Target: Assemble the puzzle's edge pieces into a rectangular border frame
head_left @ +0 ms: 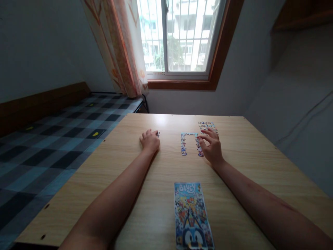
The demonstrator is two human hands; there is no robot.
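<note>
A partly joined jigsaw puzzle point(183, 144) lies on the table, forming a top row and two side columns around bare wood. My right hand point(213, 147) is at its right column, thumb and index finger pinched at the upper right corner. A puzzle piece seems to be between those fingertips, largely hidden by them. The other fingers of this hand reach over loose puzzle pieces point(205, 123) laid out behind. Farther left, my left hand point(150, 140) rests palm down with its fingers somewhat apart. A few small puzzle pieces point(158, 134) show beside its fingertips.
A picture sheet point(192, 215) marked "Bluey" lies nearer to me on the wooden table point(125, 166). To the left stands a bed with a checked cover point(65, 128). A curtain point(122, 48) and a barred window point(187, 41) are beyond the table.
</note>
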